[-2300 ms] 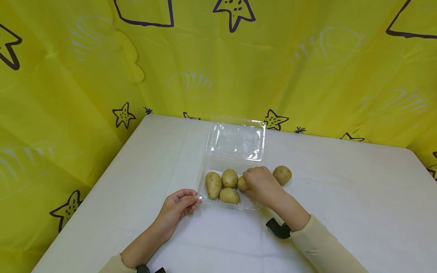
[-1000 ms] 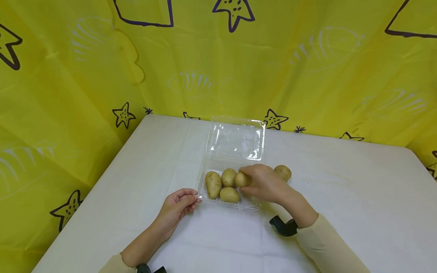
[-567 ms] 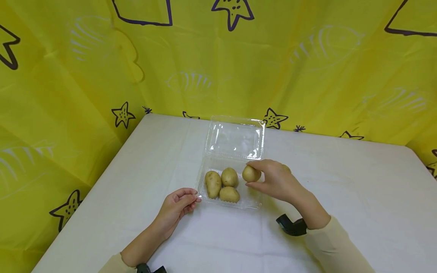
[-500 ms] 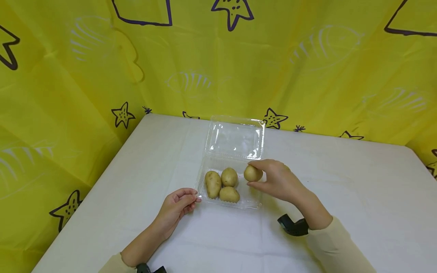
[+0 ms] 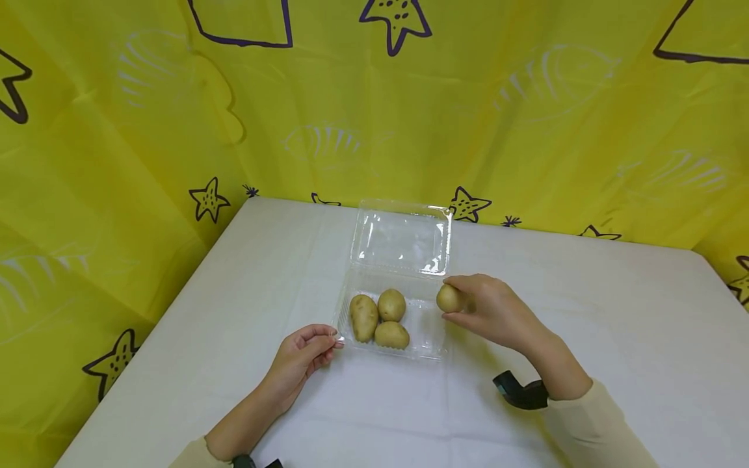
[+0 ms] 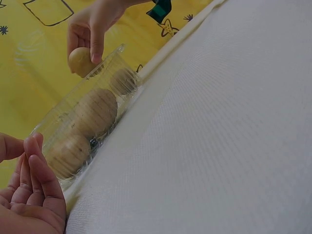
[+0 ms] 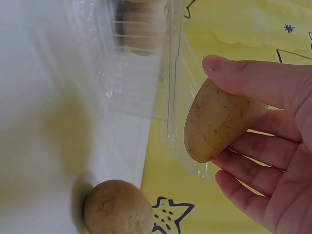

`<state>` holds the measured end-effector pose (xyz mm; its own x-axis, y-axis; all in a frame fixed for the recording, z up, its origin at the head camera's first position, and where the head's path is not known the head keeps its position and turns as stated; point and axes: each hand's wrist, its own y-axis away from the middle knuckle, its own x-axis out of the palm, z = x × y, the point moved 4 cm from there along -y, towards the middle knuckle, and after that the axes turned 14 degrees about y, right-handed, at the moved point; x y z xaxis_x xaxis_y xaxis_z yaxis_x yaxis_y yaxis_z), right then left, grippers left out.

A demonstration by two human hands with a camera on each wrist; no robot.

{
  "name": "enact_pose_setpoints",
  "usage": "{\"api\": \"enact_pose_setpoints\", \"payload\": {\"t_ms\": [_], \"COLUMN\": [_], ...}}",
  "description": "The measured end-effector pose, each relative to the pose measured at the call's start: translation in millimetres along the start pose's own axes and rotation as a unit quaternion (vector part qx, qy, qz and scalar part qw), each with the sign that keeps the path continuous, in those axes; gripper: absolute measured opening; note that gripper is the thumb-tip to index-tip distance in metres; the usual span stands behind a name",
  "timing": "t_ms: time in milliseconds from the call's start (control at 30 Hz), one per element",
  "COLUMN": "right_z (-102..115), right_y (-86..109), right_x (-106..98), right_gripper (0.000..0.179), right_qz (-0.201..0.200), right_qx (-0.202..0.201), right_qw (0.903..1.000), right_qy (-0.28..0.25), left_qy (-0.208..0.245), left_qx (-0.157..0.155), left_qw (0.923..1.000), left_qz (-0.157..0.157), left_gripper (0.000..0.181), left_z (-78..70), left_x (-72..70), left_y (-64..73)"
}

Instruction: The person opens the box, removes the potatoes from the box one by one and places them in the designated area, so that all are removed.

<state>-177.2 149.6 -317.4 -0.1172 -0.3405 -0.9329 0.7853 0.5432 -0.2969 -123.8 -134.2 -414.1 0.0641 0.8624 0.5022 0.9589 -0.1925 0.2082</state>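
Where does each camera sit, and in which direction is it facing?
Head: on the head, facing forward and down at the open clear container; left grip, right grip and both sleeves show.
Left wrist: on the left wrist, looking across the container toward the right grip; both grips show, the left one nearest.
Right wrist: on the right wrist, looking at the held potato, the container and a loose potato; of the body, only the right grip shows.
Head and left wrist share both grips and the held potato.

My left sleeve (image 5: 196,456) and right sleeve (image 5: 603,426) are plain cream. Black mounts (image 5: 523,395) sit at my wrists, the right one curved, with a greenish patch.
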Motion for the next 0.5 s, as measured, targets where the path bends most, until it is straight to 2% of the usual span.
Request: {"api": "enact_pose_setpoints", "payload": {"t_ms": [500], "right_z": [-17.2], "right_y": [14.5], "right_x": [-5.7], "right_gripper": [0.042], "right_qz": [0.004], "right_qx": [0.019], "right_qw": [0.9996], "right_qy": [0.021], "left_qy": [0.004], "left_qx": [-0.001], "left_qw": [1.0000], "left_qz": [0.005], "left_gripper": [0.015], "left_z": [-0.3], "left_x": [-0.1], "left_y": [0.4]}}
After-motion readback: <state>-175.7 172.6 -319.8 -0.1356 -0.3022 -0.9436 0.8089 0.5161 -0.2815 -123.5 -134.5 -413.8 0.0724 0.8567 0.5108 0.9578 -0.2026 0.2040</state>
